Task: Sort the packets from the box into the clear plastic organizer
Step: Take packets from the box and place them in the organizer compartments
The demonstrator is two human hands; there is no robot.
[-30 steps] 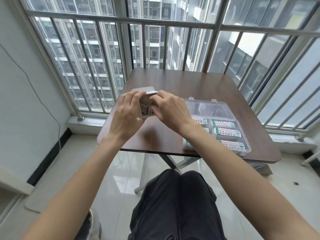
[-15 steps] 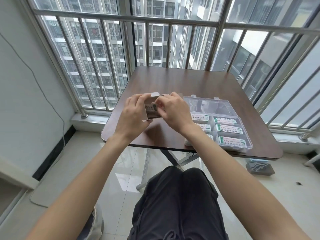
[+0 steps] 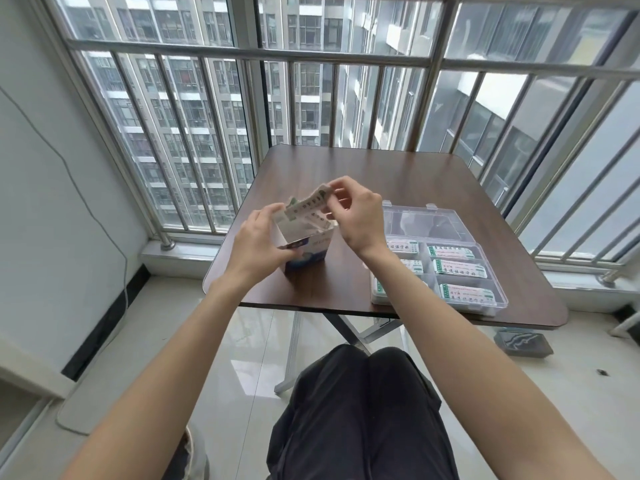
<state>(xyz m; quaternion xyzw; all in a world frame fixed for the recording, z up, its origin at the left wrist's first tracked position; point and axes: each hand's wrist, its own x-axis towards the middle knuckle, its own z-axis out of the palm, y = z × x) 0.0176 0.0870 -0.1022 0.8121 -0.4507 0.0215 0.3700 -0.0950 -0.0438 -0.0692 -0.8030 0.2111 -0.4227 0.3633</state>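
Observation:
A small white and blue box (image 3: 308,252) stands upright with its top open on the brown table (image 3: 398,181). My left hand (image 3: 258,247) grips its left side. Just above the opening, my right hand (image 3: 356,216) pinches a white packet with green print (image 3: 308,204), tilted and partly out of the box. Right of the box lies the clear plastic organizer (image 3: 498,301) with its lid folded back. Several of its compartments hold white and green packets (image 3: 464,294). My right forearm hides part of its left column.
The table stands against a window with metal railing bars (image 3: 263,53). Its right and near edges are close to the organizer. A dark tray (image 3: 523,342) lies on the tiled floor under the right side. My legs are below the table's near edge.
The box was held up between both hands; now it stands on the table. My right hand has risen from the opening, drawing a packet up out of it.

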